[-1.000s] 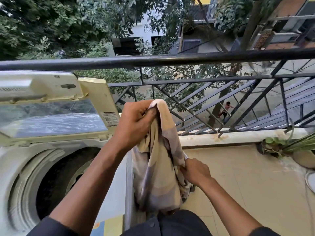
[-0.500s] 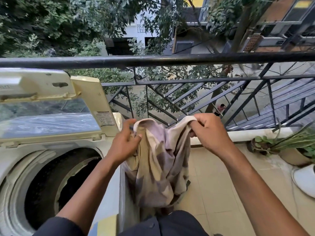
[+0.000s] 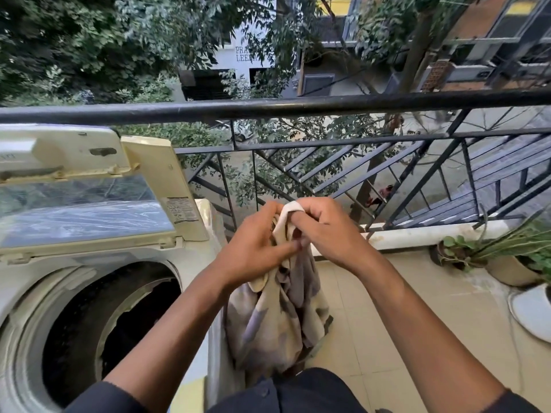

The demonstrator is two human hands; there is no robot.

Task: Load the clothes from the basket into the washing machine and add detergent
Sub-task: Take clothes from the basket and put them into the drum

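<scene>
A beige and lilac patterned garment (image 3: 280,317) hangs in front of me, to the right of the washing machine. My left hand (image 3: 253,251) and my right hand (image 3: 325,231) are pressed close together at its top edge, both gripping the cloth. The top-loading washing machine (image 3: 35,281) stands at the left with its lid (image 3: 86,204) raised. Its dark drum (image 3: 110,326) is open, and I cannot tell what lies inside. The basket is hidden below the hanging garment.
A black metal balcony railing (image 3: 298,104) runs across the view just beyond my hands. Potted plants (image 3: 507,257) and a white round object (image 3: 533,311) sit on the tiled floor at the right. Trees and buildings lie beyond the railing.
My right hand rose from the garment's lower part to its top edge, spread it wide, then came in against my left hand. The garment now hangs bunched.
</scene>
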